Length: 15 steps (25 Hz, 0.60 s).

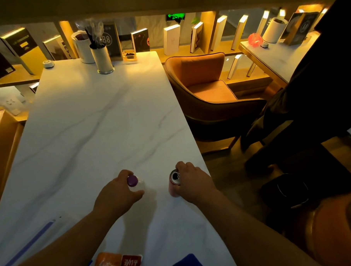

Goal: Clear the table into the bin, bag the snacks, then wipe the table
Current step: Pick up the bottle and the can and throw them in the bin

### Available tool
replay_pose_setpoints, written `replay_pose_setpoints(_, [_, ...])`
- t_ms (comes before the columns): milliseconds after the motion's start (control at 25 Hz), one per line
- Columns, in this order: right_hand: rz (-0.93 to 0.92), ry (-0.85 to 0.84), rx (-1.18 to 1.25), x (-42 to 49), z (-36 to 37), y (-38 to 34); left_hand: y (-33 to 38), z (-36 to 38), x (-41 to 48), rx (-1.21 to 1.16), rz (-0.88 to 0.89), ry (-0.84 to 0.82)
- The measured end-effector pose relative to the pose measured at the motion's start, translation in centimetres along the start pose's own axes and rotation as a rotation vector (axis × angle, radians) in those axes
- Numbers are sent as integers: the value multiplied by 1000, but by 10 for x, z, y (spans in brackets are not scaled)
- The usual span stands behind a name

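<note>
On the white marble table (93,120), my left hand (117,193) wraps around a clear bottle with a purple cap (132,181), which stands upright. My right hand (190,179) grips a pink drink can (174,185) with its top opened, close to the table's right edge. Two snack packets, one orange (106,264) and one red (131,264), lie at the near edge between my forearms. A blue cloth (186,265) lies just right of them. A dark bin (291,190) stands on the floor to the right of the table.
At the table's far end stand a white cup (82,46), a holder with dark sticks (102,57), a sign, a glass ashtray (129,54) and a small round button (48,63). A purple straw (26,246) lies near left. Orange chairs (207,91) flank the right side; a person in dark clothes stands far right.
</note>
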State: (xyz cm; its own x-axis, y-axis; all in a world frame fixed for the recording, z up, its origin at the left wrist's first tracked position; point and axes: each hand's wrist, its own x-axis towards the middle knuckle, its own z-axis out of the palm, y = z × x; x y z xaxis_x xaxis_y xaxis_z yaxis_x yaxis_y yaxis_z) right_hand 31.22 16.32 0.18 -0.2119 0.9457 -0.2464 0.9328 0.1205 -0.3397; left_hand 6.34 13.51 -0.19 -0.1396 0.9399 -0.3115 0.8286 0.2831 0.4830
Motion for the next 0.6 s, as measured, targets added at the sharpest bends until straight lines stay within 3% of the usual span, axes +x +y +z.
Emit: replay_pose_setpoints(600, [-5,104,0,-89,13,-34,-37,-28,-82,27,194,33])
